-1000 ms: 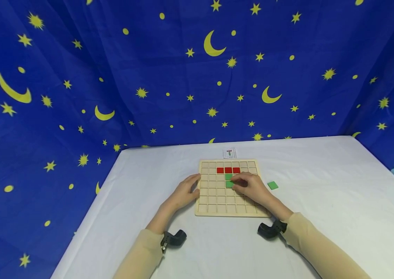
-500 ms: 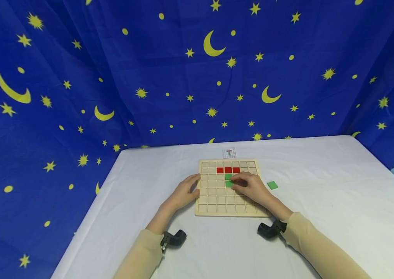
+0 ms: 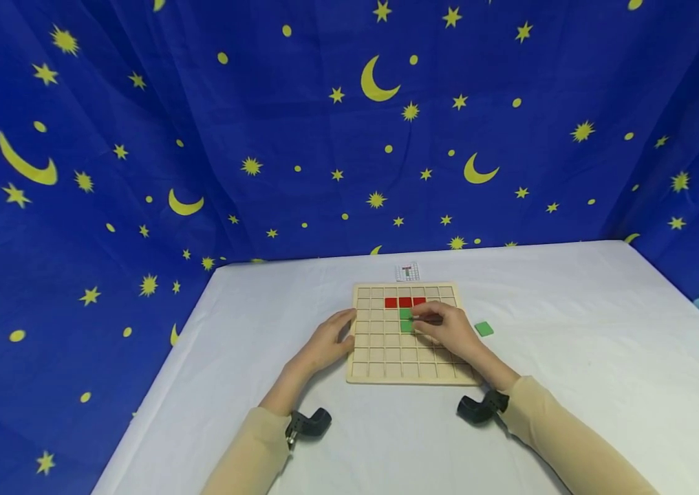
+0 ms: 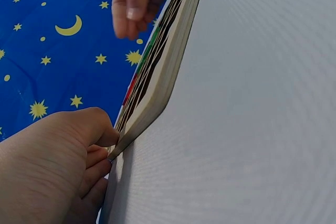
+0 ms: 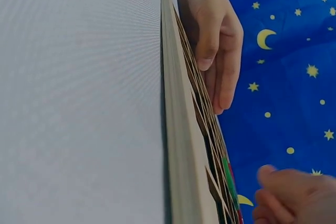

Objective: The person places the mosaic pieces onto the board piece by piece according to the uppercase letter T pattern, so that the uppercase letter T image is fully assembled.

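The right hand (image 3: 448,331) rests over the middle of the wooden grid board (image 3: 380,357), its fingertips curled down onto the green tiles (image 3: 406,320), which sit in two cells one below the other, directly under the middle one of the three red tiles (image 3: 405,302). From the head view the fingers seem to pinch or press the right edge of the upper green tile, though the contact is small there and whether it is a true pinch or only a press is hard to tell. The green column runs away from the person, toward the red row, so its long axis lies straight ahead of the right hand's fingertips and at right angles to the red row. The left hand (image 3: 325,342) lies at the board's left edge, thumb over the rim and fingers against the side, holding the board in place; the left wrist view shows those fingers tucked at the board's corner. One loose green tile (image 3: 483,328) lies on the white table (image 3: 572,385) just right of the board, much nearer the right hand than the left. A small pattern card (image 3: 408,271) lies just beyond the board's far edge.
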